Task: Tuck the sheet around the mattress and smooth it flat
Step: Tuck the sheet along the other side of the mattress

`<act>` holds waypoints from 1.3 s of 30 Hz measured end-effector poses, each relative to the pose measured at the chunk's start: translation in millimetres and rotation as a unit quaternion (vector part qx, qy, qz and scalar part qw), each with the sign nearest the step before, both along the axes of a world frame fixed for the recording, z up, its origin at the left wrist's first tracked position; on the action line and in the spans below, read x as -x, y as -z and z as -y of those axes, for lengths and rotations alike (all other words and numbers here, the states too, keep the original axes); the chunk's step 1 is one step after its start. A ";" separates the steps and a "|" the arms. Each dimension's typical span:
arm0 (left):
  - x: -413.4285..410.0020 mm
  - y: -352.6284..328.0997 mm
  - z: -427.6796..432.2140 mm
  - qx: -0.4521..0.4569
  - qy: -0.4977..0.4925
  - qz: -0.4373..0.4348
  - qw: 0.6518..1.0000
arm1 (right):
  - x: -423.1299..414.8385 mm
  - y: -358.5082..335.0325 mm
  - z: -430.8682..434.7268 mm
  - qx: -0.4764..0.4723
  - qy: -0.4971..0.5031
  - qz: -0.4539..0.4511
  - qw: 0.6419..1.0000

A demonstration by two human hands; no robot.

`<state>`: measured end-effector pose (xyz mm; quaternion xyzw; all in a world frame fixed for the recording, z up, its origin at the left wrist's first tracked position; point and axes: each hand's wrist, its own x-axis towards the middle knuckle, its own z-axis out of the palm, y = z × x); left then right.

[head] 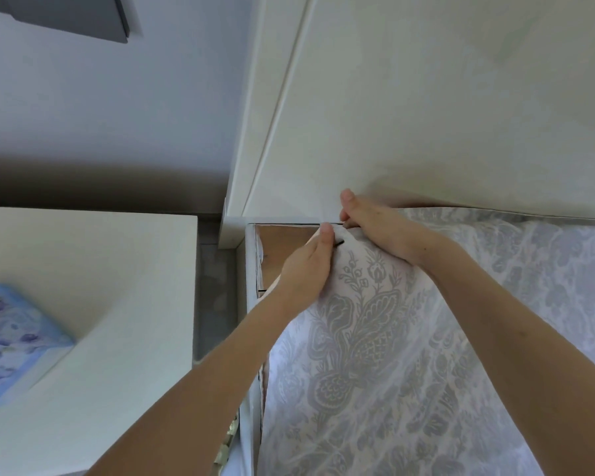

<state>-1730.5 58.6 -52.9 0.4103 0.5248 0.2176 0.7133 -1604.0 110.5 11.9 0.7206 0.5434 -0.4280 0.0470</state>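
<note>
A mattress (368,314) with a grey floral pattern lies in a white bed frame (251,269), its top-left corner raised off the brown base (282,242). A thin pale sheet (495,355) covers the mattress on the right. My left hand (306,269) grips the mattress's left edge at the corner, thumb on top. My right hand (378,228) holds the corner's top edge by the headboard, thumb up and fingers hidden behind the fabric.
The white headboard (426,115) rises right behind the corner. A white bedside cabinet (93,286) stands to the left across a narrow gap, with a blue floral box (14,341) on it. A grey wall (117,115) lies beyond.
</note>
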 end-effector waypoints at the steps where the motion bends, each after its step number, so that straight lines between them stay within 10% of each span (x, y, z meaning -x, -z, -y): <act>1: -1.6 1.5 -2.8 0.005 0.008 -0.024 1.000 | 0.5 0.2 1.1 -0.026 0.004 0.002 1.000; 6: 4.2 9.9 -24.5 0.098 0.016 -0.026 0.995 | -12.6 -21.9 17.9 -0.326 0.035 0.113 0.938; 12: 4.8 19.2 -23.5 0.133 -0.004 0.012 0.991 | -33.9 9.7 -6.8 0.051 0.051 0.095 0.993; 16: 5.4 24.9 -21.7 0.147 -0.021 0.057 0.987 | -36.8 24.4 -24.4 0.121 0.055 0.055 0.990; 19: 4.7 24.9 -21.1 0.148 -0.018 0.067 0.986 | -25.9 23.5 -23.6 0.073 0.075 0.032 0.994; 23: 9.2 35.2 -25.1 0.180 -0.034 0.078 0.980 | -3.6 -0.9 3.2 -0.219 0.045 0.008 0.975; 35: 35.7 58.4 -26.2 0.215 -0.035 0.110 0.970 | 14.8 33.9 -10.5 0.006 -0.085 -0.082 0.993; 39: 76.6 44.7 2.0 0.080 -0.207 -0.090 0.971 | 15.4 38.5 -11.1 -0.004 -0.097 -0.066 0.993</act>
